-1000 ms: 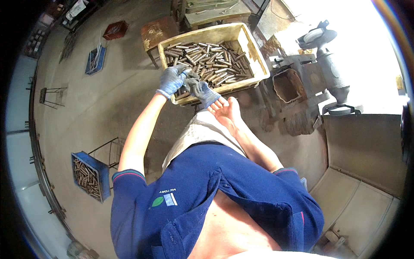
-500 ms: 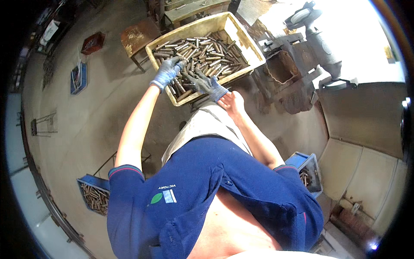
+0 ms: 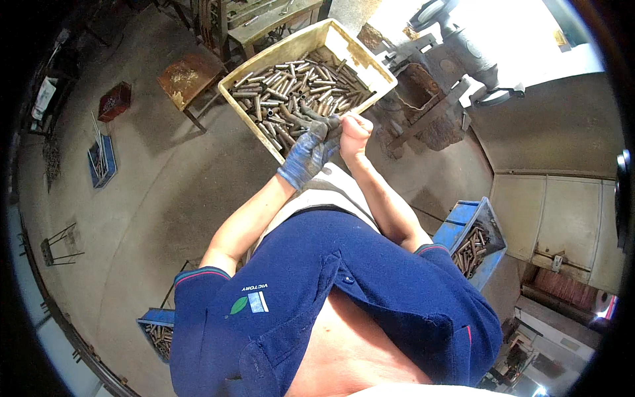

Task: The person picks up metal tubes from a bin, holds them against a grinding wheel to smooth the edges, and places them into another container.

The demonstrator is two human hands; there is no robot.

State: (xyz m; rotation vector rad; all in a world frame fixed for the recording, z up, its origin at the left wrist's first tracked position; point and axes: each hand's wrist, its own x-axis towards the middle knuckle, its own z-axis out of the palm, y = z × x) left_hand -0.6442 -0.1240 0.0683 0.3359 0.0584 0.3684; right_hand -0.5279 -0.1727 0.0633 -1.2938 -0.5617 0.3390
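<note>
Grey concrete floor (image 3: 152, 198) w/ rusty stool (image 3: 188, 76), blue crates (image 3: 473, 238); bright daylight top right.

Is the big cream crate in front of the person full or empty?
Partly full: the cream crate holds a loose layer of metal tubes across its bottom, with its side walls bare above them.
</note>
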